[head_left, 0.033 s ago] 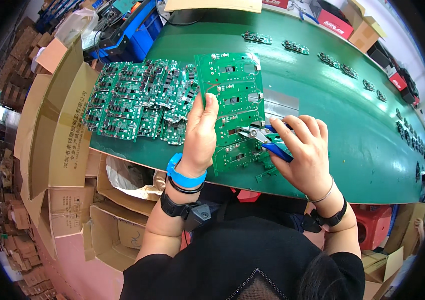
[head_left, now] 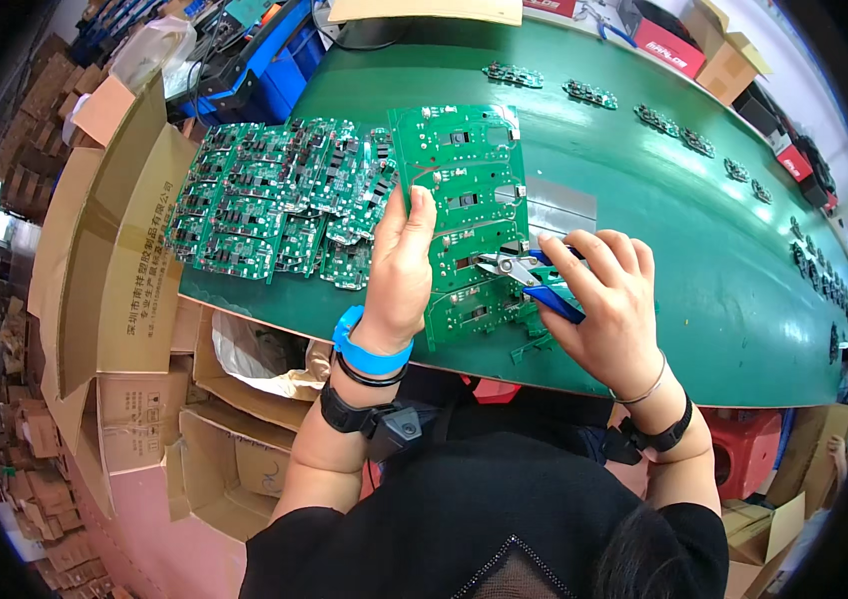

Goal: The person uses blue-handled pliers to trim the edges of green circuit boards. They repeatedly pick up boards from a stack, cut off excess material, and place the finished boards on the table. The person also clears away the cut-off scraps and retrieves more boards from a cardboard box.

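Cutters (head_left: 516, 267) at circuit panel (head_left: 484, 205), right edge
Left fingers (head_left: 418, 212) grasp panel's left edge; right fingers (head_left: 565, 262) grip cutters; desk (head_left: 713, 290) spreads rightward of panel

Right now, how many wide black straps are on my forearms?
2: left strap, behind your left hand holding a green panel; right strap, behind your right hand holding blue-handled cutters.

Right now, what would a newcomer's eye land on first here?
The large green circuit board near the middle, held at its left edge by the left hand, with blue-handled cutters in the right hand at its lower right. Next, the heap of circuit boards to its left, beside a tall open cardboard box. Then the small boards strung along the far and right sides of the green table.
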A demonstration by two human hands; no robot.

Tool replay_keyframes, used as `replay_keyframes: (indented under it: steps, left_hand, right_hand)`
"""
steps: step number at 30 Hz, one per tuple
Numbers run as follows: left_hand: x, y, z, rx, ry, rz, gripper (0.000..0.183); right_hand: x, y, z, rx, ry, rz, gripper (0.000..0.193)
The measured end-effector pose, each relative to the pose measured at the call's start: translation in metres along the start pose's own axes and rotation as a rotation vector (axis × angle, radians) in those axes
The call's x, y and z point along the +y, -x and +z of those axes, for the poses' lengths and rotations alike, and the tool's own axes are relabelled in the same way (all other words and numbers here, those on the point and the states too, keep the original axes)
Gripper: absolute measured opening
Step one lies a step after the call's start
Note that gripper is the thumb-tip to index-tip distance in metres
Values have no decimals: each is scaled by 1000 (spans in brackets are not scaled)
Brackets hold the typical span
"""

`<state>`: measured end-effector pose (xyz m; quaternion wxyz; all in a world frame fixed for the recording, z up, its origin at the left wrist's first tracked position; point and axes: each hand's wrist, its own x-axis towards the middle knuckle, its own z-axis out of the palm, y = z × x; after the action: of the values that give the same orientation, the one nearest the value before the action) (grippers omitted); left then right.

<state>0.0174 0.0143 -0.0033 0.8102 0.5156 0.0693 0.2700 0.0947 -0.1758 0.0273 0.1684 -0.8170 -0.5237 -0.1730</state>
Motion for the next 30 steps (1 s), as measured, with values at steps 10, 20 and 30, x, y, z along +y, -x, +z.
replay_keyframes:
  steps: [10,20,30]
  left_hand:
    - [-5,-3,-4,10,56,-31,37]
    - [-6,-1,-18,-17,343,-252,43]
    - [-17,3,-28,-262,976,-506,60]
  right_hand:
    - [0,1,1,25,38,-21,62]
    - [14,-1,2,230,-105,46,49]
    - [26,-6,13,178,-24,117,47]
